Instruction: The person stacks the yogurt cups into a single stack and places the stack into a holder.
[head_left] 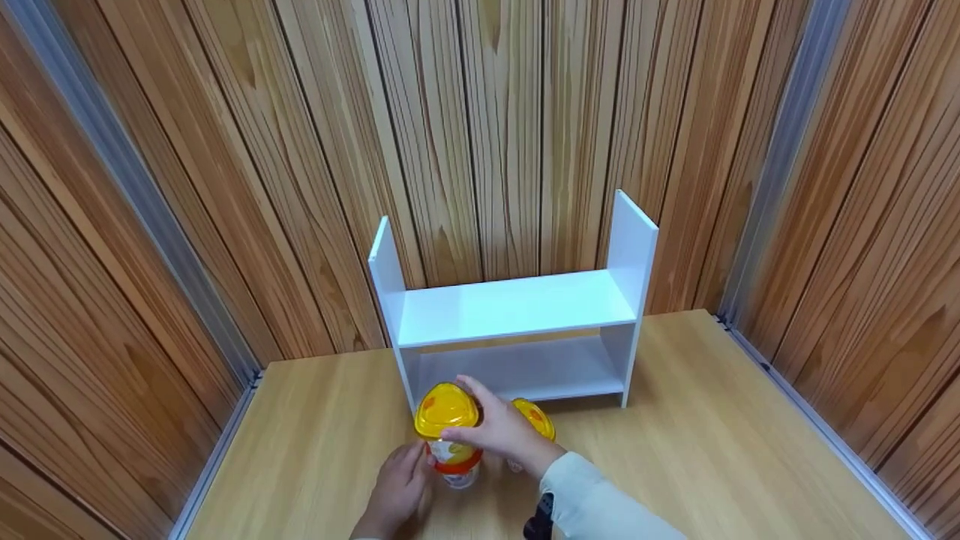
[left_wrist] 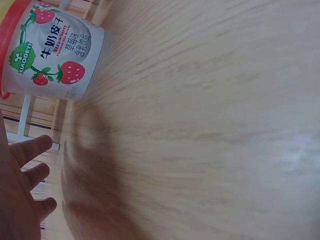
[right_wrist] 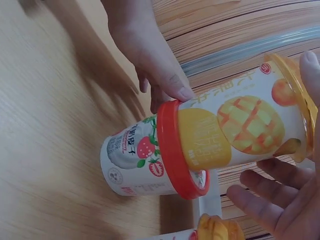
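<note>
Gripping yellow-lidded mango-print cup (right_wrist: 250, 120) with right hand (head_left: 504, 427); holding left hand (head_left: 401, 480) fingers-apart; just behind right hand, second yellow-lidded cup (head_left: 537, 415) before white two-tier shelf (head_left: 517, 304).

the right hand (head_left: 502, 429), in a pale sleeve (head_left: 600, 502), grips a yellow-lidded cup (head_left: 447, 412) – its lower end at the red rim of another cup (head_left: 460, 478) underneath. the left hand (head_left: 397, 484) is low beside that rim, fingertips against it or nearly so. a second yellow lid (head_left: 536, 420) shows past the right wrist – partly hidden. beyond, a white shelf (head_left: 517, 307) stands on the wooden table (head_left: 315, 435), plank walls (head_left: 510, 150) behind.
</note>
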